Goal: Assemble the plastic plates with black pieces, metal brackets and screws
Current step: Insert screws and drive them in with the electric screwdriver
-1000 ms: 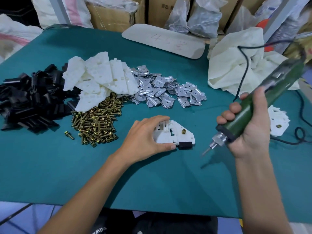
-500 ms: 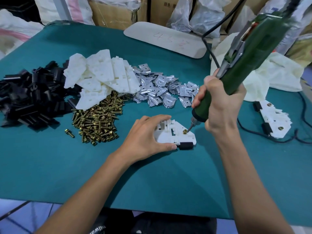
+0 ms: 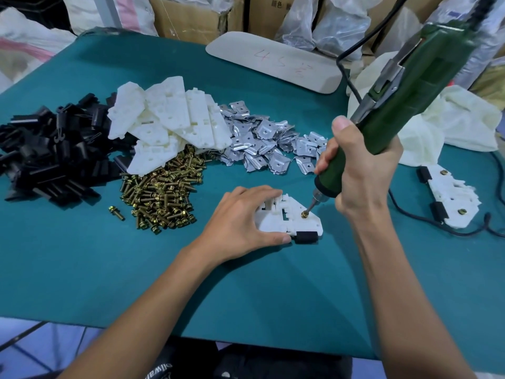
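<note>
As left hand (image 3: pixel 240 220) half-hides plate (image 3: pixel 300 225), screwdriver (image 3: pixel 410 99) — top cropped

I have 1 view, from the head camera. It sits above the near edge of the table (image 3: pixel 82 269) and faces forward and down across it. The lens is wide: the table's edges bow. Range is close. Both forearms enter from the bottom, with the left hand (image 3: pixel 240 217) and right hand (image 3: pixel 363 173) near centre, by the plate (image 3: pixel 311 224). The screwdriver (image 3: pixel 418 105) runs out at top right. Boxes (image 3: pixel 191 20) line the top; floor (image 3: pixel 41 346) shows lower left.
</note>
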